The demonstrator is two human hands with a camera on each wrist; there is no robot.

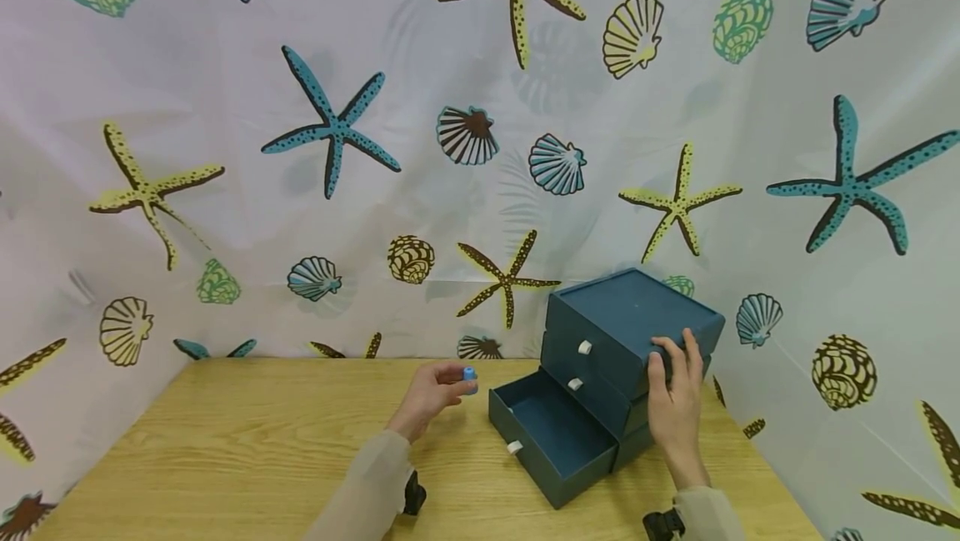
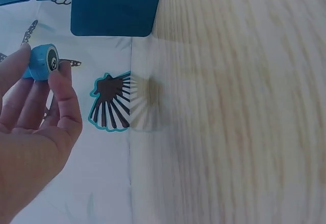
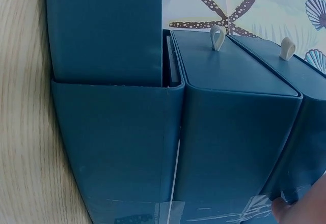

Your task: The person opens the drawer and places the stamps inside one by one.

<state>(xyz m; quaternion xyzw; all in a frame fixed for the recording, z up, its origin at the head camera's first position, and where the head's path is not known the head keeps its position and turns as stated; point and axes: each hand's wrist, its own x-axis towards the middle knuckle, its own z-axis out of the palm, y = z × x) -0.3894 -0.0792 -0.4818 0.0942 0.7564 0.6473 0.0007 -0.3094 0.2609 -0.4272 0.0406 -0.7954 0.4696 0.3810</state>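
Observation:
Between thumb and fingers, my left hand (image 1: 431,395) pinches a small blue cylinder (image 1: 470,381). In the left wrist view, the cylinder (image 2: 45,61) shows a dark round mark on its end face. To its right stands a dark blue chest of drawers (image 1: 637,308) with white loop pulls. Its bottom drawer (image 1: 534,459) is pulled out, and the inside that shows holds nothing; the two drawers above are closed. My right hand (image 1: 675,399) rests on the chest's right top edge with fingers spread. Only a fingertip (image 3: 280,207) and part of that hand show in the right wrist view.
The chest stands on a wooden table (image 1: 247,441), near its right side. Behind and to the sides hangs a white curtain (image 1: 420,191) printed with starfish and shells. Dark wrist cameras (image 1: 413,494) sit on both sleeves.

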